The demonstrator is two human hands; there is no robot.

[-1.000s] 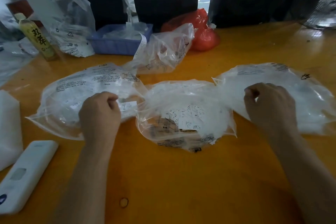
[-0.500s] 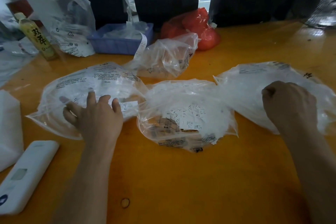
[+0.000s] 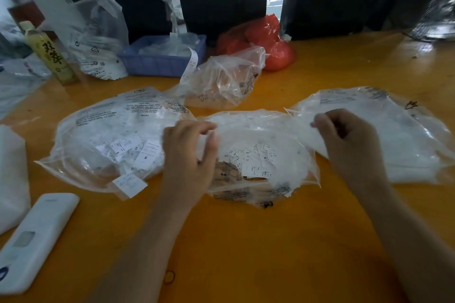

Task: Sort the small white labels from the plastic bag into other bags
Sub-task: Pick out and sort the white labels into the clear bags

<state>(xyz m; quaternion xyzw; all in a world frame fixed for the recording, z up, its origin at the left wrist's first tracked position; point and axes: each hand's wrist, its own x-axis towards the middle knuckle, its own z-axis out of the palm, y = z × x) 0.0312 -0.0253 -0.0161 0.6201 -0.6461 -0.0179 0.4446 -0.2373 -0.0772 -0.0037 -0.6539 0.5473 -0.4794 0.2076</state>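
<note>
Now both hands pinch middle bag [image 3: 261, 130] film: left hand [image 3: 189, 155], right hand [image 3: 347, 140]; labels [image 3: 253, 160] read "S".

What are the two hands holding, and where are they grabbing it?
Both hold the middle bag by its top edge: the left hand at the left side of the opening, the right hand pinching the right side.

Two bare forearms in view, no sleeves showing on either up to the frame's bottom edge. Left hand [image 3: 187, 155] bare: no glove, no ring, no watch or band at the wrist. Right hand [image 3: 349, 145] same: bare, no jewellery, wrist uncovered. Fingernails short where visible. No other clothing or body part of the person in view.
</note>
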